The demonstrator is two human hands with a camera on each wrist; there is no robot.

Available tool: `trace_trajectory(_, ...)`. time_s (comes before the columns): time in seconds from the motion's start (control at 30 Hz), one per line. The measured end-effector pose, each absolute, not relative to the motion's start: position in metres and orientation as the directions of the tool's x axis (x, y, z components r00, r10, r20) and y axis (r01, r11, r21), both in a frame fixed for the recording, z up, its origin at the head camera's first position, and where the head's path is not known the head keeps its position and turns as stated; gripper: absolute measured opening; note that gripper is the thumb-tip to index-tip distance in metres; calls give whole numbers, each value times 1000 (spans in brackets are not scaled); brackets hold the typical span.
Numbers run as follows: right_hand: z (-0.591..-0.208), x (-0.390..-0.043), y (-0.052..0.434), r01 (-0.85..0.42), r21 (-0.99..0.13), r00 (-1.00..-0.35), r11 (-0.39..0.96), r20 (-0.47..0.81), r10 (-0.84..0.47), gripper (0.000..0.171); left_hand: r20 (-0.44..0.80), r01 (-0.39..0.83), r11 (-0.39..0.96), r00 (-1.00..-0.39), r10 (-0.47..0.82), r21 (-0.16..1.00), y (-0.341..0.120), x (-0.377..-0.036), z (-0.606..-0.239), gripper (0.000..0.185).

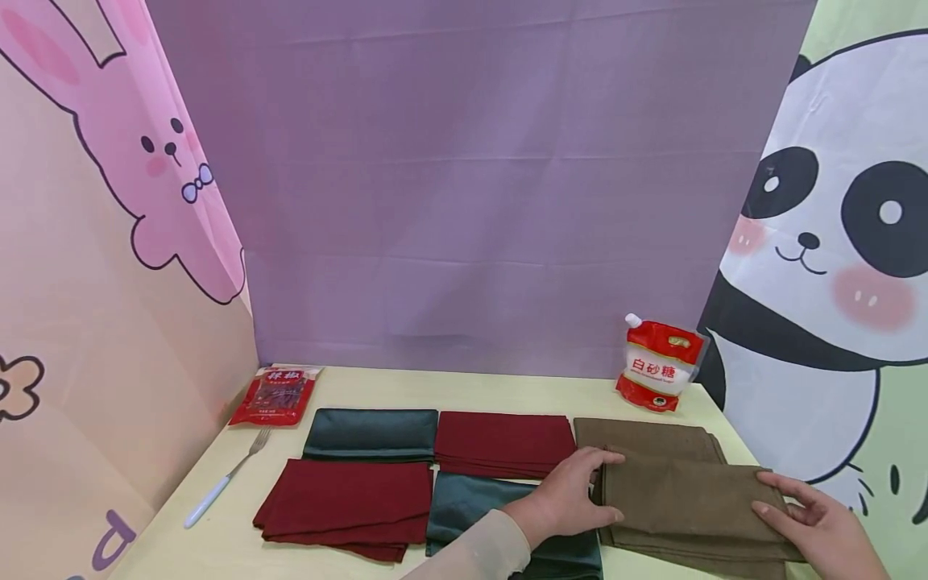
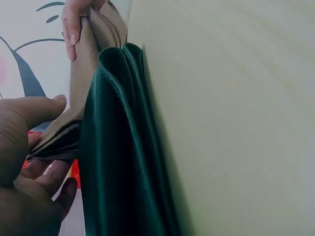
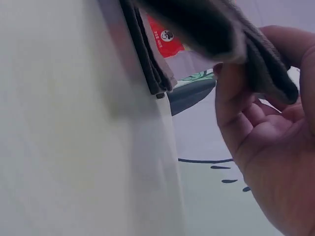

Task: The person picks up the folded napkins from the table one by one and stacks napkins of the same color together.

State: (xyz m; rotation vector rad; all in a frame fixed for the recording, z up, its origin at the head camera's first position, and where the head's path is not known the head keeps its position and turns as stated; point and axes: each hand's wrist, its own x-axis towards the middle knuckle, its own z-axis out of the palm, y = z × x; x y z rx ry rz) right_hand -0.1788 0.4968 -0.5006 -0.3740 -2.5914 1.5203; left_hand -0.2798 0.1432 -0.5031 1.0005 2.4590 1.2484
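Note:
A folded brown cloth (image 1: 689, 503) lies at the front right of the pale table (image 1: 464, 391), partly on top of a second brown cloth (image 1: 641, 435) behind it. My left hand (image 1: 607, 487) pinches its left edge, thumb below and fingers on top. My right hand (image 1: 770, 494) grips its right edge. In the left wrist view my left hand (image 2: 34, 157) holds the brown cloth's (image 2: 78, 98) layered edge beside a dark green cloth (image 2: 123, 157). In the right wrist view my right hand (image 3: 256, 123) curls around the brown cloth (image 3: 231, 29).
Other folded cloths lie in two rows: dark green (image 1: 370, 433) and dark red (image 1: 503, 443) behind, dark red (image 1: 348, 503) and dark green (image 1: 467, 503) in front. A chili packet (image 1: 275, 395), a fork (image 1: 225, 479) and a sugar pouch (image 1: 660, 362) lie near printed backdrop panels.

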Motion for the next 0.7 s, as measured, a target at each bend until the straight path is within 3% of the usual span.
trace_trajectory(0.23, -497, -182, 491, 86, -878, -961, 471, 52, 271, 76, 194, 499, 332, -739, 645, 800, 143, -281, -502, 76)
trace_trajectory(0.37, -495, -183, 490, 51, -877, -968, 477, 75, 241, 73, 246, 531, 316, -738, 628, 786, 143, -281, -500, 75)
trace_trajectory(0.53, -493, -183, 491, -108, -865, -972, 490, 195, 131, 61, 278, 544, 297, -738, 615, 785, 142, -282, -497, 77)
trace_trajectory(0.7, -488, -186, 493, -217, -870, -965, 442, 260, 37, 66, 281, 532, 284, -744, 607, 798, 141, -283, -493, 80)
